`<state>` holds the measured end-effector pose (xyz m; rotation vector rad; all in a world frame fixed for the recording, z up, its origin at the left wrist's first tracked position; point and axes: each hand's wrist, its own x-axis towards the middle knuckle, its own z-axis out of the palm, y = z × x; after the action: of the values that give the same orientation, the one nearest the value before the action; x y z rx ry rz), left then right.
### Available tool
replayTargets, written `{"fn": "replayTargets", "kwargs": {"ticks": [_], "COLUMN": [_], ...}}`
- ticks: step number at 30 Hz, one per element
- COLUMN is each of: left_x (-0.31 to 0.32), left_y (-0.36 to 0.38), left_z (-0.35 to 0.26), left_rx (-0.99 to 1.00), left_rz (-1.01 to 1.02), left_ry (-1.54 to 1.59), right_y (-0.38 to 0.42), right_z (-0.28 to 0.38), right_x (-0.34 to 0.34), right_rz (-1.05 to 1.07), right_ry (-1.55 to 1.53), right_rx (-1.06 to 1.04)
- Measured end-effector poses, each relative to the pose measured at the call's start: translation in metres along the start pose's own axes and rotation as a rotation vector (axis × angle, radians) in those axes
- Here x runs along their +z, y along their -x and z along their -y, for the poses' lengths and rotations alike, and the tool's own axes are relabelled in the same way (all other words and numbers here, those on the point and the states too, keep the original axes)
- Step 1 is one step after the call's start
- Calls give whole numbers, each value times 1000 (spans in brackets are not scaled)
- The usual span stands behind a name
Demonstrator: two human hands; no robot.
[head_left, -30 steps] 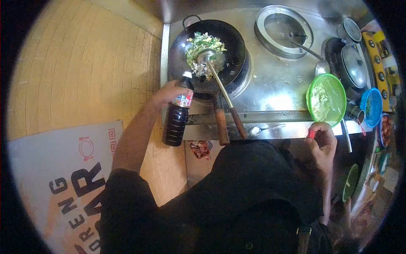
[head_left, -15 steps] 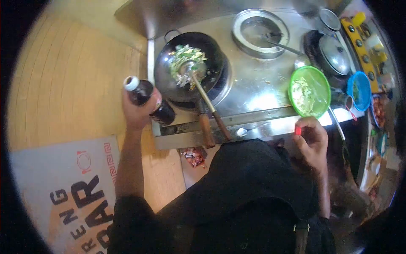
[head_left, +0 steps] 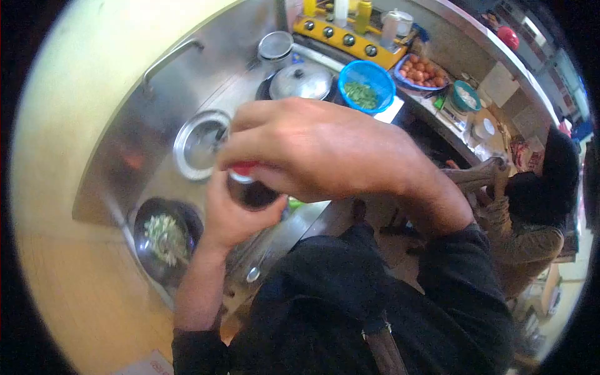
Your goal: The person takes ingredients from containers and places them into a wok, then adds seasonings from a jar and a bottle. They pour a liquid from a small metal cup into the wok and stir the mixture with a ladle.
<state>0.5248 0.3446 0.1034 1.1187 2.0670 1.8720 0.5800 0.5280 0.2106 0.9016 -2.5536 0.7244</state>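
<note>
My left hand [head_left: 228, 215] is wrapped round a bottle of dark liquid [head_left: 255, 195], held up close in front of me. Over the bottle's mouth, my right hand [head_left: 306, 140] pinches a red cap [head_left: 244, 167] at the white neck. Whether the cap sits fully on the neck is hidden by my fingers. Below and to the left, a dark wok [head_left: 190, 217] holds chopped pale and green food [head_left: 164, 234], with a ladle partly visible in it.
A ring-rimmed steel basin [head_left: 183, 150] and a lidded pot [head_left: 301, 81] stand on the steel counter. Beyond are a blue basket [head_left: 392, 94] of greens, a tray of eggs [head_left: 422, 72] and a yellow stove [head_left: 340, 45]. Another person [head_left: 531, 244] stands at the right.
My view has swung to the right. The bottle has come up in front of me, and my right hand has brought the red cap from beside the green basket onto its mouth.
</note>
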Motion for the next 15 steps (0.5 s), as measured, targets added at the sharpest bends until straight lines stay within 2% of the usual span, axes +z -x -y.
{"fn": "replayTargets", "kwargs": {"ticks": [1, 4, 5, 6, 8, 9, 10, 12, 13, 15], "left_x": [24, 98, 122, 149, 212, 243, 274, 333, 363, 413], "left_y": [-18, -86, -114, -143, -203, -235, -268, -336, -368, -429], "left_z": [9, 26, 17, 14, 42, 44, 46, 44, 48, 45], "left_rx": [-30, 0, 58, 40, 31, 100, 166, 243, 219, 352], "left_rz": [34, 221, 250, 292, 355, 350, 345, 403, 461, 435], "left_ry": [76, 121, 29, -45, 91, 85, 84, -13, 232, 89], "right_y": [18, 72, 84, 99, 127, 139, 145, 187, 201, 213], "right_z": [-18, -85, -103, -123, -168, -194, -213, -277, -302, -335], "right_x": [-14, -68, -91, -114, -156, -177, -203, -247, -271, -317], "right_rz": [-23, 84, 96, 135, 204, 203, 300, 15, 27, 54], "right_ry": [-39, 33, 88, 216, 467, 600, 634, 564, 563, 610], "right_rx": [3, 49, 100, 189, 379, 427, 640, 362, 445, 529]}}
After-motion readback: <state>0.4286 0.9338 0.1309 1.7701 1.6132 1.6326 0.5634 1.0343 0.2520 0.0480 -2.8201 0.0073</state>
